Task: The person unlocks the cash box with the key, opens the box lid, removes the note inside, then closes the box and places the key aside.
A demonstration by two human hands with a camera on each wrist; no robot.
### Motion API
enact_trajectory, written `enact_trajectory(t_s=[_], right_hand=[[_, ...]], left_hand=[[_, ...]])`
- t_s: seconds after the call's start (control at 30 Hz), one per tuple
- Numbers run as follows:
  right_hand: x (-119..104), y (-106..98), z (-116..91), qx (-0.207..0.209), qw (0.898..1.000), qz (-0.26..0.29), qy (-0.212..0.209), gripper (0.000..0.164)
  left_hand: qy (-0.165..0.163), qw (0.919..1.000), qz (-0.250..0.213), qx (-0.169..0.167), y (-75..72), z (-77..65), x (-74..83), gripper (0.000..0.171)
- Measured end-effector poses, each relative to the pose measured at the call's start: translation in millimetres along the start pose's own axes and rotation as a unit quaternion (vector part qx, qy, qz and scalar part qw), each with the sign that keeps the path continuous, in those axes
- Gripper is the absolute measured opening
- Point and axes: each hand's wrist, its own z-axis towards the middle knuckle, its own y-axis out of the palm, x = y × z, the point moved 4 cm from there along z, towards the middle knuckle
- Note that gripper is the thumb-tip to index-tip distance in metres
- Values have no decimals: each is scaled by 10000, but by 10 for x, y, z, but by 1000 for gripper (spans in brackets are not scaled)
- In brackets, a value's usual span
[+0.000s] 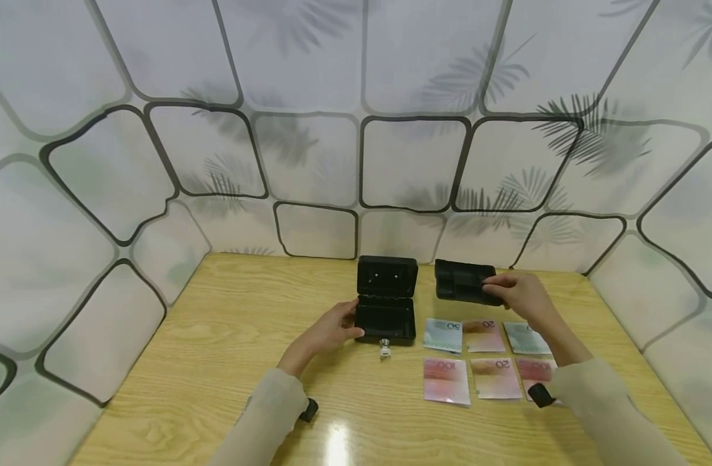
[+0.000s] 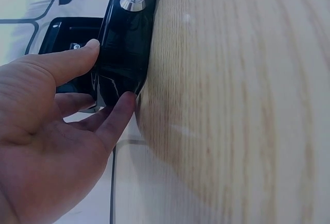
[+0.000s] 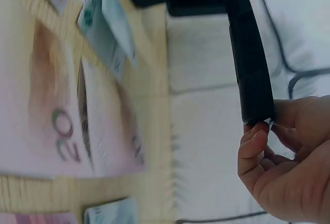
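A small black cash box (image 1: 385,321) stands on the table with its lid (image 1: 387,277) raised. My left hand (image 1: 331,329) holds it by the near left corner; in the left wrist view the thumb (image 2: 77,59) lies at the rim and the fingers (image 2: 121,113) reach the side. A key (image 1: 385,351) sits in the lock at the front. To the right, my right hand (image 1: 522,294) pinches a black coin tray (image 1: 463,282) by its right end, tilted above the table. The right wrist view shows this tray (image 3: 250,54) edge-on, thumb and fingers at its end.
Folded banknotes lie in two rows right of the box, among them a 50 note (image 1: 443,334), a 20 note (image 1: 496,378) and a 100 note (image 1: 446,380). A patterned wall covering (image 1: 315,230) rises behind the wooden table (image 1: 216,362) and along both sides.
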Motion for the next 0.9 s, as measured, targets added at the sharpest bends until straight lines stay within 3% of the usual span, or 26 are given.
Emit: enact_trajectory(t_s=[0.33,0.6,0.9], right_hand=[[-297,184,-217,-228,9996,170,27,34],[-388,570,-291,-561,9961,673,134,26],[-526,925,-236,-514,9969,601,46,20]], left_hand=[[53,10000,-75,-5,3,3,8,71],[109,9999,-98,2,-2,14,10,70],[254,9995,-199,-22,-1,35,6,71]])
